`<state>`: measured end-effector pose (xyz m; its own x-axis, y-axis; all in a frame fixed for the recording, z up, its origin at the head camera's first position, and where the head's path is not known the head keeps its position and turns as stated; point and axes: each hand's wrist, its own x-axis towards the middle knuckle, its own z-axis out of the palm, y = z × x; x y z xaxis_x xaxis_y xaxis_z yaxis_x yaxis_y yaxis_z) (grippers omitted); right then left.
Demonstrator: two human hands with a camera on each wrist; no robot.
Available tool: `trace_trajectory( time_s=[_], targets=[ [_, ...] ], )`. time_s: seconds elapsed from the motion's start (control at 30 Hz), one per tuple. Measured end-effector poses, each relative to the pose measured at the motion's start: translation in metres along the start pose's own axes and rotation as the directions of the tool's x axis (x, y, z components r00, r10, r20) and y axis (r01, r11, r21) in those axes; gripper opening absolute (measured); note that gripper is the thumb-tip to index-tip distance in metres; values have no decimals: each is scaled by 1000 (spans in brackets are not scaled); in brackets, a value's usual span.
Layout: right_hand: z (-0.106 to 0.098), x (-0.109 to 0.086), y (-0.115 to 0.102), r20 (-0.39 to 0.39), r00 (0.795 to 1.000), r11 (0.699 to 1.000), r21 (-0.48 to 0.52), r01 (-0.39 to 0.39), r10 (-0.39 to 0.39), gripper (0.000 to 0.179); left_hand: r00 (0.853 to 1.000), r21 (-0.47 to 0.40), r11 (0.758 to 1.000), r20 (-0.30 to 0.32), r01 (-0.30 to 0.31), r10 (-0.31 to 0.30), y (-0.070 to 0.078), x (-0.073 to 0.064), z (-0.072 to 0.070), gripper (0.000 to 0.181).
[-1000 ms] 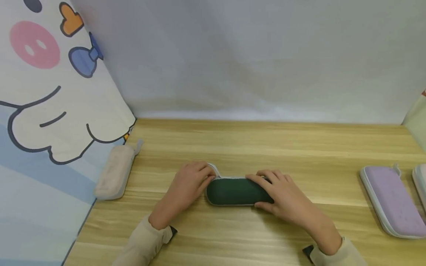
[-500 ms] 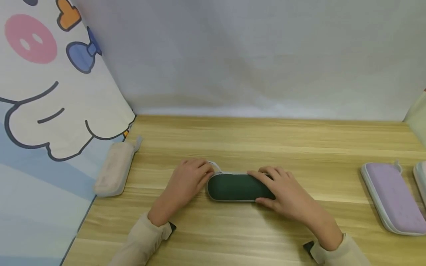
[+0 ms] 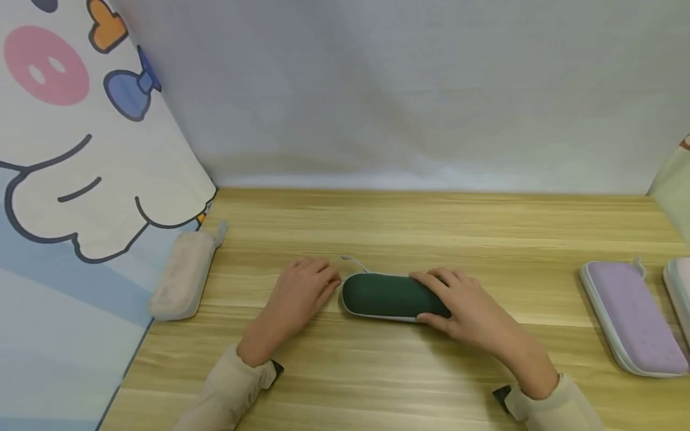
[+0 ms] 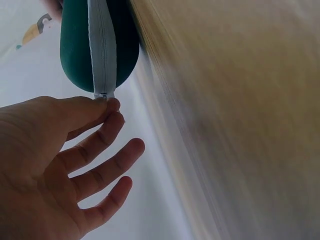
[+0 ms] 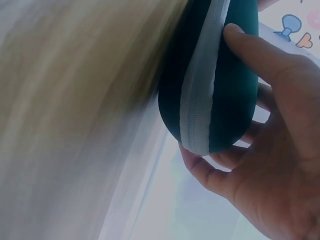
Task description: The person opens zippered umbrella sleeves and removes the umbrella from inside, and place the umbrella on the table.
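A dark green zip-up case (image 3: 383,296) with a pale grey zipper (image 4: 102,47) lies on the wooden table in front of the person. The right hand (image 3: 469,308) grips the case's right end, its thumb along the near side and its fingers over the far side. At the other end, the left hand (image 3: 295,299) pinches the zipper slider (image 4: 103,95) between thumb and index finger, its other fingers spread loosely. A thin pale wrist strap (image 3: 353,261) stands out behind the case's left end. The inside of the case is hidden.
A beige zip case (image 3: 183,275) lies at the table's left edge, beside a cartoon-printed cloth (image 3: 108,209). Near the right edge lie a lilac case (image 3: 631,317) and part of a pale case (image 3: 680,287). A grey-white cloth (image 3: 420,96) hangs behind the table (image 3: 431,227).
The left hand has shifted from the case's back-left corner to its left end. The strap now shows more fully behind the case. The right hand keeps its grip.
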<state>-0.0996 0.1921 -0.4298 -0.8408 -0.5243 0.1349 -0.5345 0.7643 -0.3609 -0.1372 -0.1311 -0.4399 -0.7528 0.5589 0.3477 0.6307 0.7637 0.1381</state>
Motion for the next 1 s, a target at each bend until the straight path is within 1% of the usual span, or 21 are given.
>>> trace_trajectory(
  time_s=[0.17,0.37,0.57,1.0],
  targets=[
    [1,1,2,10,1000,1000,12,-21,20,70,1000,1,1000,17,12,-12,1,1,0,5],
    [2,1,3,15,999,999,19,-35,35,68,1000,-17,1000,15,24,-23,2,0,2,7],
    [3,2,3,26,999,999,9,-48,48,68,999,-23,999,40,38,-37,4,-1,2,7],
    [5,2,3,16,998,998,-12,-64,64,67,997,-26,1000,73,17,-15,8,-3,-1,12]
  ],
)
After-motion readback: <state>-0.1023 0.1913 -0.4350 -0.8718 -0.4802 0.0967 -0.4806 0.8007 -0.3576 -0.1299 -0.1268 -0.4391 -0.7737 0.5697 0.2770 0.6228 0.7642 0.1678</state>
